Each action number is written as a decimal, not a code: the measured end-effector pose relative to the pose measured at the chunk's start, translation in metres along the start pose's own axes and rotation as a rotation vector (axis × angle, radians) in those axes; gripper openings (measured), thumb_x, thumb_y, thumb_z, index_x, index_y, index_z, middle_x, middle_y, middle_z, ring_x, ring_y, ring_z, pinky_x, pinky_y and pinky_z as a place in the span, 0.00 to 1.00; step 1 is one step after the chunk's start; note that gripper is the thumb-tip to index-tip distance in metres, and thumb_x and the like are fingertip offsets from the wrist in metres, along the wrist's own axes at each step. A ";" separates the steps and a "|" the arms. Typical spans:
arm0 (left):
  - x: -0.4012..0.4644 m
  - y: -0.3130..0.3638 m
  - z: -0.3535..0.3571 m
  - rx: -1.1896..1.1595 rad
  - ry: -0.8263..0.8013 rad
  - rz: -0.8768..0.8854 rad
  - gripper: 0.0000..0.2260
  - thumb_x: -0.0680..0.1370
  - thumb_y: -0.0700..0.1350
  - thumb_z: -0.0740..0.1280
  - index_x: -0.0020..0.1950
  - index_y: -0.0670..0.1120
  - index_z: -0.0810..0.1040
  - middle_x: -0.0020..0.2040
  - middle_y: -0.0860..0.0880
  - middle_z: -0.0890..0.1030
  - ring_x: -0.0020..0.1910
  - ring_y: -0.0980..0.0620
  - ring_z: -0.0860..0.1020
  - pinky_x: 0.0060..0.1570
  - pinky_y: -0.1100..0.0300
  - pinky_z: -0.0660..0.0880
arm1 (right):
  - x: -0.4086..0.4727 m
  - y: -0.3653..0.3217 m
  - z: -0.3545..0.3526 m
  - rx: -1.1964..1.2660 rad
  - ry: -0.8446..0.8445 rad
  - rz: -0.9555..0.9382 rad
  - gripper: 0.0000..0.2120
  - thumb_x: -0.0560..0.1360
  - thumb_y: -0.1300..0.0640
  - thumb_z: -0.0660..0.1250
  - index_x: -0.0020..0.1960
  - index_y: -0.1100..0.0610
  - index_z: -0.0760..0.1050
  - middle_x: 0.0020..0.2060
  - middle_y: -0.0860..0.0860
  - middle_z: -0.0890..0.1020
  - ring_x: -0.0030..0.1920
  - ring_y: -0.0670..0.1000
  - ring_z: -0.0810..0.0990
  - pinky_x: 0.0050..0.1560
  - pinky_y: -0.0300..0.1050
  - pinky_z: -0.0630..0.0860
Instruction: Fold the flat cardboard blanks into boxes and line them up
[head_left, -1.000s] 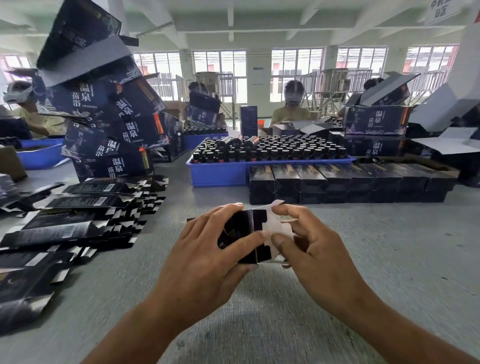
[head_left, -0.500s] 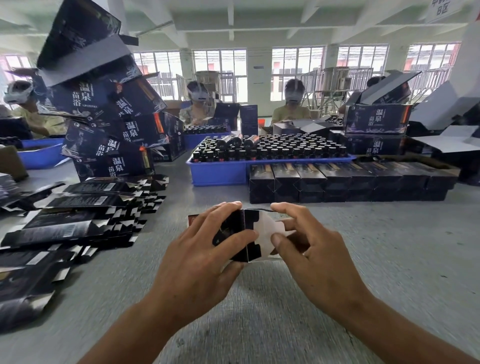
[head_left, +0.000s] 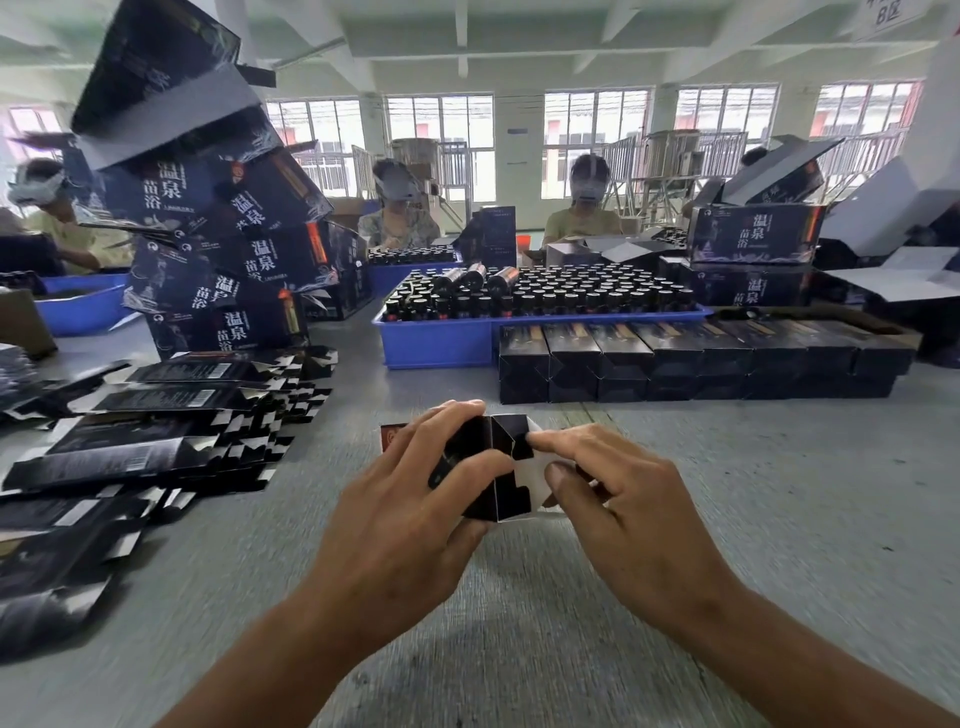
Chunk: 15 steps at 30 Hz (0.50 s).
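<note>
A small black box (head_left: 506, 470), half folded, lies on its side on the grey table just in front of me. My left hand (head_left: 410, 514) grips its body, fingers over the top and thumb against the end. My right hand (head_left: 618, 499) pinches the white inner end flaps, index finger on top and thumb below. Flat black blanks (head_left: 156, 441) lie fanned out in stacks at the left. A row of folded black boxes (head_left: 696, 364) stands lined up behind, to the right.
A blue tray (head_left: 436, 343) full of dark bottles sits behind the row. Large printed cartons (head_left: 218, 249) are piled high at the left and more stand at the right (head_left: 753, 234). Several people sit working across the table. Bare table lies to the right of my hands.
The box end has been pushed closer together: my right index finger has moved onto the top flap and the white flaps have folded inward. The hands have shifted slightly forward.
</note>
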<state>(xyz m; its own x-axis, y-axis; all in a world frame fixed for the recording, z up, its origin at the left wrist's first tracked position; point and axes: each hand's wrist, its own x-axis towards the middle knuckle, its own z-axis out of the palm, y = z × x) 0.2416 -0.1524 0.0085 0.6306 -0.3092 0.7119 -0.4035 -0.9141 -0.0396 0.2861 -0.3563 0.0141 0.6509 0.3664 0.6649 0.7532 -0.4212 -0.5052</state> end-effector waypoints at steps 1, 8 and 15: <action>0.000 0.000 0.000 0.003 -0.001 -0.002 0.25 0.69 0.47 0.75 0.65 0.53 0.72 0.72 0.44 0.72 0.67 0.42 0.73 0.48 0.49 0.82 | 0.000 0.000 0.000 0.005 -0.003 0.001 0.14 0.81 0.60 0.64 0.65 0.51 0.79 0.52 0.33 0.77 0.54 0.33 0.77 0.51 0.23 0.70; 0.000 -0.003 -0.001 -0.024 -0.006 -0.034 0.26 0.72 0.48 0.70 0.71 0.54 0.73 0.72 0.44 0.70 0.67 0.42 0.72 0.51 0.52 0.78 | 0.000 -0.004 0.000 0.063 -0.145 0.059 0.27 0.77 0.34 0.60 0.72 0.45 0.71 0.58 0.31 0.75 0.58 0.33 0.75 0.51 0.26 0.73; -0.002 -0.006 -0.001 -0.042 -0.005 -0.007 0.24 0.73 0.49 0.69 0.69 0.54 0.73 0.72 0.44 0.70 0.67 0.42 0.73 0.53 0.52 0.79 | -0.001 -0.002 0.000 0.001 -0.157 0.063 0.27 0.77 0.52 0.71 0.74 0.45 0.69 0.64 0.38 0.76 0.54 0.31 0.76 0.52 0.20 0.69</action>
<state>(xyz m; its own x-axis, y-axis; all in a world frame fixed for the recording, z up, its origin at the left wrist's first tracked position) 0.2422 -0.1465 0.0082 0.6365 -0.3047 0.7085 -0.4268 -0.9043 -0.0054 0.2838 -0.3554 0.0144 0.7039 0.4644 0.5374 0.7102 -0.4465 -0.5443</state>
